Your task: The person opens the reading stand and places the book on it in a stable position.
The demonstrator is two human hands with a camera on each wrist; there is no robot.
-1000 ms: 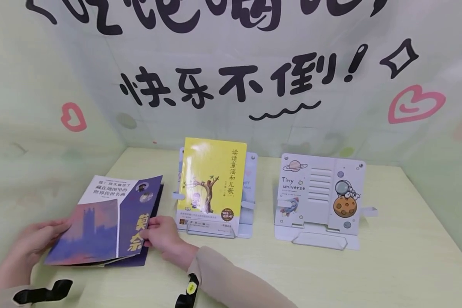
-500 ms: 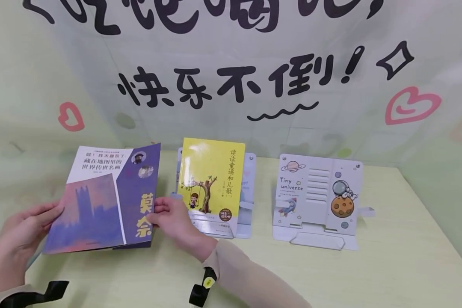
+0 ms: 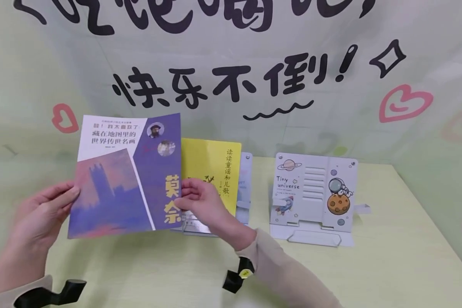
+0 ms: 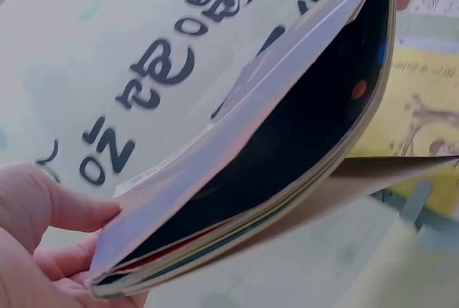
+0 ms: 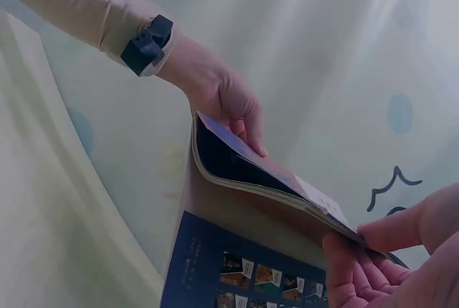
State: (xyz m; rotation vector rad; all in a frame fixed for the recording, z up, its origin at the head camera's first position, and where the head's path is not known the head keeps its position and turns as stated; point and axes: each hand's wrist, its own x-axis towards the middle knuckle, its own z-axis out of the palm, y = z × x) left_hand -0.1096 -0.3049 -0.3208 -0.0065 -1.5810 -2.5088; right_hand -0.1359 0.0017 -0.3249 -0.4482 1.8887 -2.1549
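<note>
A purple-and-white picture book (image 3: 104, 201) is held up off the table, its front cover toward me in the head view. My left hand (image 3: 42, 218) pinches its left edge between thumb and fingers. At the opposite edge my right hand (image 3: 208, 203) grips the book. From below, in the left wrist view, the front cover bows away from the pages (image 4: 287, 179). The dark blue back cover (image 5: 201, 265) hangs apart from the pages in the right wrist view. Partly hidden behind the book and right hand, a yellow book (image 3: 211, 160) leans on a bookstand (image 3: 246, 184).
To the right on the pale table (image 3: 392, 256) stands a white bookstand (image 3: 312, 209) with space drawings and no book on it. A printed cloth backdrop (image 3: 223, 124) with black lettering and hearts rises behind the table and along its sides.
Both hands have raised the picture book from the table and carried it up and right, tipping it more upright. It now covers the left part of the yellow book.
</note>
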